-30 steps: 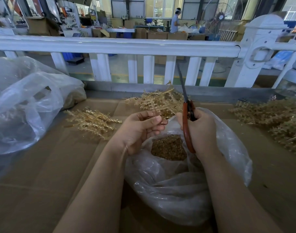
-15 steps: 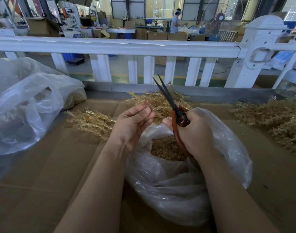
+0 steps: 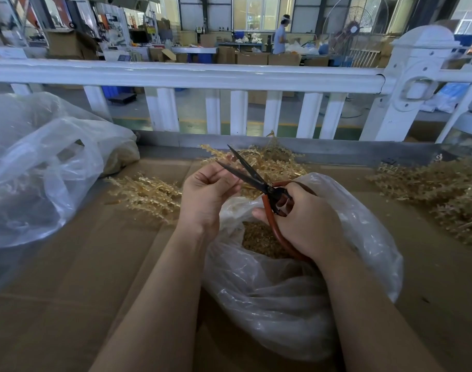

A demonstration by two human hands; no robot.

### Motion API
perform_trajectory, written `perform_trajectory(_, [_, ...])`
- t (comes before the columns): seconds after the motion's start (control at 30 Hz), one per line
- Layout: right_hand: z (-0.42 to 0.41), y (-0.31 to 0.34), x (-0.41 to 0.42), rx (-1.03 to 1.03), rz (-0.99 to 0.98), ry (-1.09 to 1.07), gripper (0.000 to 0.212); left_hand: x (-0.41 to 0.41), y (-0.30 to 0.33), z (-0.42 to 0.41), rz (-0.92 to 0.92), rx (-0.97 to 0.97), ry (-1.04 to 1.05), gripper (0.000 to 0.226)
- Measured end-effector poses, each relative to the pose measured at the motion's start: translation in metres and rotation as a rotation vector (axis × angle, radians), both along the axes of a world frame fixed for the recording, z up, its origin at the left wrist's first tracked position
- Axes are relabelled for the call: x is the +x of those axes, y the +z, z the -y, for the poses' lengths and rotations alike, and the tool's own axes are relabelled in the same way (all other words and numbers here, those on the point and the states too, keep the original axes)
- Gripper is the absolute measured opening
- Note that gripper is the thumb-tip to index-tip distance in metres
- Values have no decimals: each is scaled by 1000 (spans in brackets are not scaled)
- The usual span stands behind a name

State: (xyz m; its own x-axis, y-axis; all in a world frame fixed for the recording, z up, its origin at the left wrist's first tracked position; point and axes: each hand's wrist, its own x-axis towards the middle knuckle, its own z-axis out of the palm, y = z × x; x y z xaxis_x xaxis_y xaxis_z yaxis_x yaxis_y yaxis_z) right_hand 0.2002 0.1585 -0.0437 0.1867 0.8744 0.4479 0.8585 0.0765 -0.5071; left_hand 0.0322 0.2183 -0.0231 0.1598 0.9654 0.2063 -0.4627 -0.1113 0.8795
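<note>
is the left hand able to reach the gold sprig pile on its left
Probably yes: the left hand is close to the gold sprig pile, with only bare cardboard between. Its fingers are curled at the scissors, so it may need freeing first.

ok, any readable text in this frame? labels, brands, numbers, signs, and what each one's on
No text can be read in this frame.
Yellow sign on the far shelving: too small and blurred to read.
Green-and-white sign on the back wall: too small to read.
Scissors, clear bag, cardboard sheet: no print visible.
</note>
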Motion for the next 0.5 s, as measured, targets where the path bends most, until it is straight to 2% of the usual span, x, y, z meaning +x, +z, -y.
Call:
perform_trajectory(0.37, [1,0,-2,53,68,-23,56,-2,0,1,49,-41,-57,18])
perform_trajectory(0.5, [0,2,-2,43,95,-58,81,-1,1,1,70,-48,-73,27])
